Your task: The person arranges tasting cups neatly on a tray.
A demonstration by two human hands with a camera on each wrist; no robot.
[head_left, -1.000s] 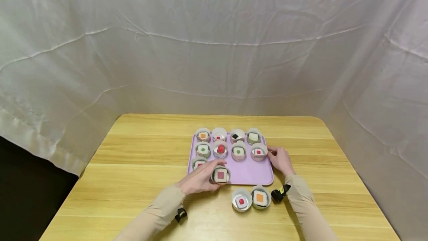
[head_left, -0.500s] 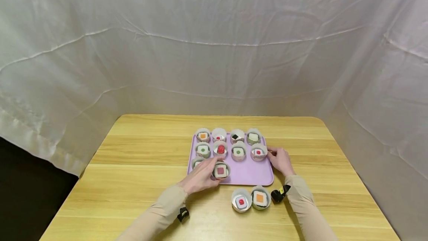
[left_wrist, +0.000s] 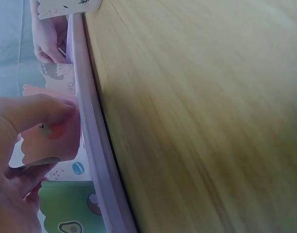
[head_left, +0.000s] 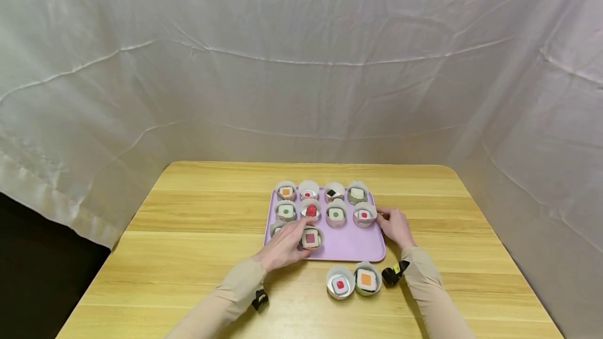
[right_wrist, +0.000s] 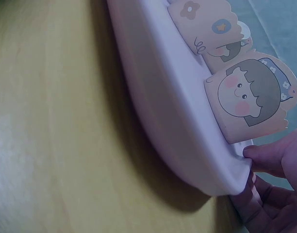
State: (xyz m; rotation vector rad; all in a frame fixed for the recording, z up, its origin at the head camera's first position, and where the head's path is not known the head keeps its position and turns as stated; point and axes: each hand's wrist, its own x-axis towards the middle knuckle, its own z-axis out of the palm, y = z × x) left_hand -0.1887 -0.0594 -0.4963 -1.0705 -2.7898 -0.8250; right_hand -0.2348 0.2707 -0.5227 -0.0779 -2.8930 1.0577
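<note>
In the head view my left hand [head_left: 282, 246] holds a paper baking cup [head_left: 310, 238] over the front row of the lilac tray [head_left: 353, 246]. A pale square piece with a dark pink centre sits in that cup. The left wrist view shows my thumb against the side of this pink cup [left_wrist: 50, 138], close inside the tray rim. My right hand [head_left: 397, 227] grips the tray's right edge; in the right wrist view its thumb is on the rim and its fingers are below. Partly behind my left hand stands another filled cup [head_left: 277, 228].
Two rows of filled cups, among them one with a red piece [head_left: 311, 210], stand on the tray. Two more, a white cup [head_left: 340, 282] and one with an orange-centred piece [head_left: 367, 278], stand on the wooden table [head_left: 188, 245] in front of it.
My left hand has moved the cup slightly away from me, from the tray's front edge to inside it. The right hand has stayed at the tray edge.
</note>
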